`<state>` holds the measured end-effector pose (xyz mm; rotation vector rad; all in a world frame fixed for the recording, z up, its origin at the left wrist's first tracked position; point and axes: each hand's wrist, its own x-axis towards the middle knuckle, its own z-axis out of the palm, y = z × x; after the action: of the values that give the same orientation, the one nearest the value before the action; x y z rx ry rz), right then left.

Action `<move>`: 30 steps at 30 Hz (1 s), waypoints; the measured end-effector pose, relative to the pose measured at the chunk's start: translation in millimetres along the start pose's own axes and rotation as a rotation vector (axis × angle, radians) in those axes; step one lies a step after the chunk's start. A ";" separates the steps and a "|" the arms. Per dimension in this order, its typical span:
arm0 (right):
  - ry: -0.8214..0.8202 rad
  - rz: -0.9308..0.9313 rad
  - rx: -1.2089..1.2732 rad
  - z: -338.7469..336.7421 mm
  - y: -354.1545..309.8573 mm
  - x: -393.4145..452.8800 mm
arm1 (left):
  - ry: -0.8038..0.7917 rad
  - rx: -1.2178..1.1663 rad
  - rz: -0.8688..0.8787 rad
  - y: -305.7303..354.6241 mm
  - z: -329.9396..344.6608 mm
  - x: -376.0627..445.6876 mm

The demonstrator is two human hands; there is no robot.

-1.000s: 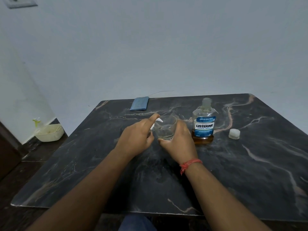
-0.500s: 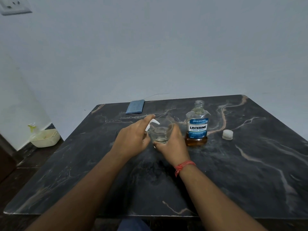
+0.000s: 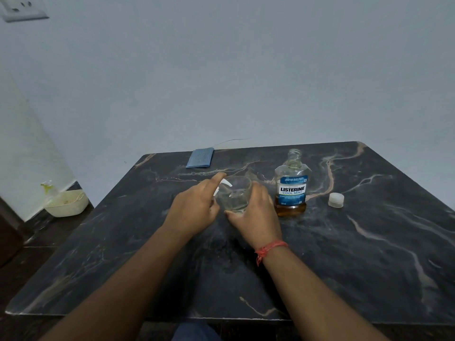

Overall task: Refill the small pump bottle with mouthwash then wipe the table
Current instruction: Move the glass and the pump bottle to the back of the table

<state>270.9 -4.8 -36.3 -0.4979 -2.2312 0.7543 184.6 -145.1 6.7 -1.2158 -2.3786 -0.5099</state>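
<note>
Head view. Dark marble table [image 3: 369, 254] filling the lower frame, pale wall behind.

Near table centre: left hand [image 3: 194, 210], fingers curled round a small pump bottle [image 3: 222, 187], forefinger stretched straight over the white pump head, white nozzle poking out toward 1 o'clock. Bottle body mostly hidden by the hand; fill level not readable.

Just beside it at 3 o'clock: right hand [image 3: 256, 215] wrapped round a clear glass [image 3: 235, 195], thumb along the near base, fingers behind the far side. Glass upright on the table, a little pale liquid at the bottom. Nozzle at the glass rim; touching or not, cannot tell. Red thread [image 3: 269, 249] on the right wrist.

At 3 o'clock from the glass, near the right hand but apart: Listerine bottle [image 3: 291, 185], upright, uncapped, blue label facing the camera, amber liquid low in the base. Farther along at 3 o'clock, well apart: its cap [image 3: 336, 200], alone on the table.

At 11 o'clock from the hands, by the far edge: folded blue cloth [image 3: 200, 157], flat.

Off the table at 9 o'clock, on the floor by the wall: cream basket [image 3: 69, 205]. Top-left corner: wall socket [image 3: 23, 8].
</note>
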 end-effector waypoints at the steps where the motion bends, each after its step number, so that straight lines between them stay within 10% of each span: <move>1: 0.008 -0.009 -0.029 -1.6 -1.3 -0.7 | -0.004 0.002 -0.003 0.4 -0.6 0.8; 25: -0.032 0.046 0.116 0.3 3.8 2.4 | 0.101 -0.044 0.064 -0.4 6.8 -2.0; 30: -0.037 0.054 0.122 -0.5 2.5 2.9 | 0.179 -0.241 -0.146 -7.9 10.6 -0.8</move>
<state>269.6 -1.1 -36.2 -0.4890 -2.1972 0.9281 176.3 -144.7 -3.7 -1.0463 -2.3121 -0.9344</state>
